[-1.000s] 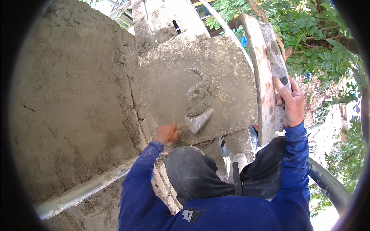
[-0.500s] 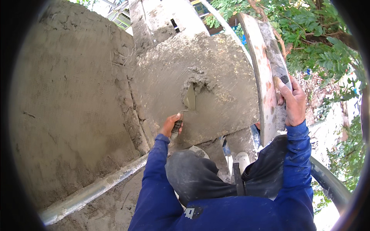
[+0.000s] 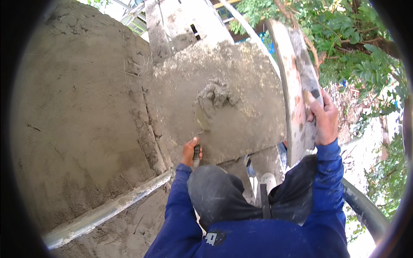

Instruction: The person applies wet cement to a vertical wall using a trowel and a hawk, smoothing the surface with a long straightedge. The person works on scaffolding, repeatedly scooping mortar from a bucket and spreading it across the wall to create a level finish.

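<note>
My left hand (image 3: 190, 151) is closed around the dark handle of a trowel (image 3: 201, 120). The trowel's blade lies under a small heap of wet mortar (image 3: 215, 93), so part of it is hidden. Both rest on a mortar-smeared board (image 3: 254, 122) in front of my knees. At the right, my right hand (image 3: 325, 118) grips a long wooden float (image 3: 294, 92) by the grip on its back, fingers wrapped round it. The float stands on edge beside the board's right side, its flat face stained with mortar and reddish patches.
A wall of wet grey plaster (image 3: 81, 112) fills the left side. Along its foot runs a metal pipe (image 3: 112, 209), and another pipe (image 3: 365, 210) slants at the lower right. Planks (image 3: 180, 23) extend beyond the board. Leafy branches (image 3: 344, 38) hang at the upper right.
The trowel has drawn back toward me and slightly left, and mortar now covers more of its blade. The heap looks more gathered. My right hand and the float have shifted only slightly.
</note>
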The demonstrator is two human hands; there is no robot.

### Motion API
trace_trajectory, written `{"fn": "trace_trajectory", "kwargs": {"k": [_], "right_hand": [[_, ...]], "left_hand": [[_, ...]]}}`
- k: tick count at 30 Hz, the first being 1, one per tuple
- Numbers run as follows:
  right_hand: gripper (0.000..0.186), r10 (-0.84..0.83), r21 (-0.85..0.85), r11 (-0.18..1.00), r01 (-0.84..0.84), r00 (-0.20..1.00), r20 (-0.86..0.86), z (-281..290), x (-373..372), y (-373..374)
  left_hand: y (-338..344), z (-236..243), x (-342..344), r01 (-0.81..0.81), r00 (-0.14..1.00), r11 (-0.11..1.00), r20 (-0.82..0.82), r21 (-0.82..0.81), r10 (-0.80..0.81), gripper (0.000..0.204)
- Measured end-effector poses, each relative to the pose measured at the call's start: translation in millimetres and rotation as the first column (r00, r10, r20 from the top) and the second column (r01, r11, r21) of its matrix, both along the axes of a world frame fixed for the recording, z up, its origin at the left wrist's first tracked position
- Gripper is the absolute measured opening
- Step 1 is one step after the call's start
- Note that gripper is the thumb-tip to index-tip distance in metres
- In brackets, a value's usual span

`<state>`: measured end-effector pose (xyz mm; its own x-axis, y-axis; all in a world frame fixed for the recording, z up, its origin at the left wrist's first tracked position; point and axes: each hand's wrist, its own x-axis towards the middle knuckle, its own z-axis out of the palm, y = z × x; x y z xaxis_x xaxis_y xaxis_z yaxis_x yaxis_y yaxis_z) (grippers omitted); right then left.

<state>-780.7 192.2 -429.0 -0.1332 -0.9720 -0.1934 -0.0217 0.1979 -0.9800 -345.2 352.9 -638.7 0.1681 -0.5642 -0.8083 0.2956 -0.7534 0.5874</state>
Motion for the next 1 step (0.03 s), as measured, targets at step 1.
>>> {"fn": "trace_trajectory", "kwargs": {"k": [1], "right_hand": [[0.047, -0.003, -0.015, 1.0, 0.002, 1.0, -0.004, 2.0, -1.1, -4.2]], "left_hand": [[-5.4, 3.1, -4.0, 0.058, 0.992, 0.998, 0.116, 0.002, -0.058, 0.047]]}}
